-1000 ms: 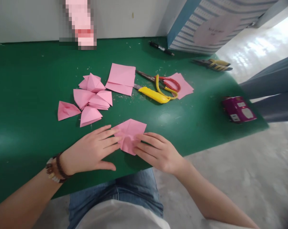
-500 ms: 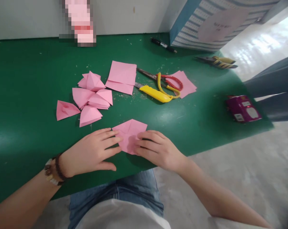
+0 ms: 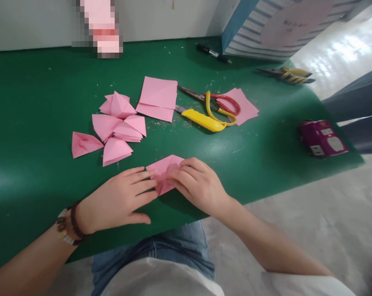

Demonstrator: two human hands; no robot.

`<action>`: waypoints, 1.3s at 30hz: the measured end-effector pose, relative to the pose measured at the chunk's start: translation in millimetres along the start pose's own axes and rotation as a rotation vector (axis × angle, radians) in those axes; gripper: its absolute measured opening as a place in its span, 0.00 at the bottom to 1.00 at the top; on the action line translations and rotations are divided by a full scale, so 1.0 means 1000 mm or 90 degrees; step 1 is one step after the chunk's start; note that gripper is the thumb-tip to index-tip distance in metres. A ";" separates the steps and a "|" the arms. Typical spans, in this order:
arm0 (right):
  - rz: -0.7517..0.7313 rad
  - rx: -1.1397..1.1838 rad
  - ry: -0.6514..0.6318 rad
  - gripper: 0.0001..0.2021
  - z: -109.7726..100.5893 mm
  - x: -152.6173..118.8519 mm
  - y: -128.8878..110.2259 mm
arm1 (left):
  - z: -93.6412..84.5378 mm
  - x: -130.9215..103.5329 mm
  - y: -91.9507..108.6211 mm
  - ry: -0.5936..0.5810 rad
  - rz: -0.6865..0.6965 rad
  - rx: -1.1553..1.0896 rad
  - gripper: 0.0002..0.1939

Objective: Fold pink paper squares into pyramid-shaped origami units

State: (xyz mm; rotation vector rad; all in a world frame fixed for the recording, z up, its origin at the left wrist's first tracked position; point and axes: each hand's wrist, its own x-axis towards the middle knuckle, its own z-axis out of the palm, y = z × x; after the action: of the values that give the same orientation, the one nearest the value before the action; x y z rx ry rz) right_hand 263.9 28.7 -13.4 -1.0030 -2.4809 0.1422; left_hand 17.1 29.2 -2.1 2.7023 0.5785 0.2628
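A creased sheet of pink paper (image 3: pixel 165 165) lies on the table near its front edge, partly covered by my fingers. My left hand (image 3: pixel 121 199) lies flat with its fingers apart, the fingertips resting on the paper's left side. At the right side, my right hand (image 3: pixel 200 181) has its fingers closed together on a folded-over flap of the paper; the thumb is hidden. Beyond my left hand are several folded pink paper pieces (image 3: pixel 118 150) in a cluster. Square pink sheets (image 3: pixel 157 92) are stacked just beyond the sheet I hold.
Red-and-yellow-handled scissors (image 3: pixel 207 98) and a yellow-handled knife (image 3: pixel 203 120) lie by more pink sheets (image 3: pixel 244 107). Farther off are a pen (image 3: pixel 213 53), pliers (image 3: pixel 284 75), a striped box (image 3: pixel 266 31) and a purple box (image 3: pixel 323 137). The green table (image 3: pixel 266 164) ends close in front of me.
My right hand has lifted the paper's right lower part and folded it up and leftwards over the sheet. My left hand has stayed in place. The view has shifted slightly.
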 end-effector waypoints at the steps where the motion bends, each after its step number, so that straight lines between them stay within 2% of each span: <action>1: 0.005 0.001 0.004 0.06 0.000 0.000 0.000 | 0.000 0.001 0.000 0.000 -0.001 0.001 0.27; 5: 0.019 0.009 0.019 0.06 0.002 -0.001 -0.001 | -0.002 0.004 0.001 -0.021 0.009 0.011 0.34; 24: 0.042 -0.020 -0.027 0.06 0.009 -0.003 -0.005 | 0.000 0.003 0.002 -0.020 -0.007 0.009 0.29; 39: 0.061 -0.023 -0.026 0.06 0.010 -0.005 -0.006 | 0.001 0.004 0.002 -0.034 -0.034 -0.018 0.30</action>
State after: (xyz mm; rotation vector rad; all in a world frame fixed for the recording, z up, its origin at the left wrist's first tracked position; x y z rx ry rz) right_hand 258.9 21.4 -22.4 -1.1450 -2.4803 0.1508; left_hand 21.6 28.8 -2.3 2.6539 0.6262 0.1827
